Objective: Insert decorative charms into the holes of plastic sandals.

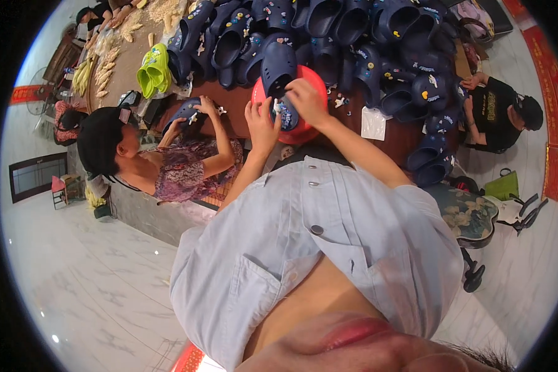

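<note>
A navy clog (286,115) with small charms on its top lies between my hands, over a round red plastic piece (316,87). My left hand (263,127) is at the clog's left side, its fingertips closed against it. Over the clog's far right side my right hand (309,103) has its fingers bent and drawn together; whatever sits in them is too small to make out. Just beyond my fingers another navy clog (279,65) with holes in its top rests on the red piece.
Many navy clogs (409,59) with charms crowd the table's (229,102) far side. A lime-green pair (154,71) lies left. Small loose charms (341,100) and a white packet (373,124) are at the right. A person (186,155) on my left handles a clog; another (502,115) sits at right.
</note>
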The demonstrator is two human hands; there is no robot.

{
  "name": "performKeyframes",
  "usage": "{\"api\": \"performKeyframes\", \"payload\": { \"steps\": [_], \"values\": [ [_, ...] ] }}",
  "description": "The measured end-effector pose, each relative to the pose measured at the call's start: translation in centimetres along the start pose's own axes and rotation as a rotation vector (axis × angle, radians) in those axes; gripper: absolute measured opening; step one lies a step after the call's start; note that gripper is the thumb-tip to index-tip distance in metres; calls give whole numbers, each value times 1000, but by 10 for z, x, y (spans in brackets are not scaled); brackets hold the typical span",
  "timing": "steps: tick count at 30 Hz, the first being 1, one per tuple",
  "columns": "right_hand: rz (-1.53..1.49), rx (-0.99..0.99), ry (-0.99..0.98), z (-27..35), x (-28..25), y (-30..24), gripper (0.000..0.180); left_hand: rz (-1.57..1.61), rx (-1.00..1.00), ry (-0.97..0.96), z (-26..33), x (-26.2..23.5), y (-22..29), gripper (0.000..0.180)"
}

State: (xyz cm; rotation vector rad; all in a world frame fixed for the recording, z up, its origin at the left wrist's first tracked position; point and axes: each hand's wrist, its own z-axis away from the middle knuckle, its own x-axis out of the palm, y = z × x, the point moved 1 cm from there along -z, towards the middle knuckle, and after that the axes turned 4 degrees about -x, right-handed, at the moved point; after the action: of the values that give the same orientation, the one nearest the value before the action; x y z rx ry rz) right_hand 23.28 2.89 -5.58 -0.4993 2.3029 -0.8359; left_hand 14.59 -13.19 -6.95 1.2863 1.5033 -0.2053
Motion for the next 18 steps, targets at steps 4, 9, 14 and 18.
{"api": "performKeyframes", "payload": {
  "steps": [4, 9, 14, 18],
  "values": [
    [253, 230, 286, -21, -93, 38, 15, -106, 0, -60, 4, 0, 22, 71],
    [695, 674, 334, -52, -218, 157, 39, -197, -60, -107, 15, 11, 22, 71],
    [485, 964, 62, -93, -251, 232, 51, -223, -166, -98, 39, 15, 11, 66],
    [415, 1065, -21, -84, -281, 314, 32, -176, -185, -163, 29, 17, 17, 63]
  ]
}}
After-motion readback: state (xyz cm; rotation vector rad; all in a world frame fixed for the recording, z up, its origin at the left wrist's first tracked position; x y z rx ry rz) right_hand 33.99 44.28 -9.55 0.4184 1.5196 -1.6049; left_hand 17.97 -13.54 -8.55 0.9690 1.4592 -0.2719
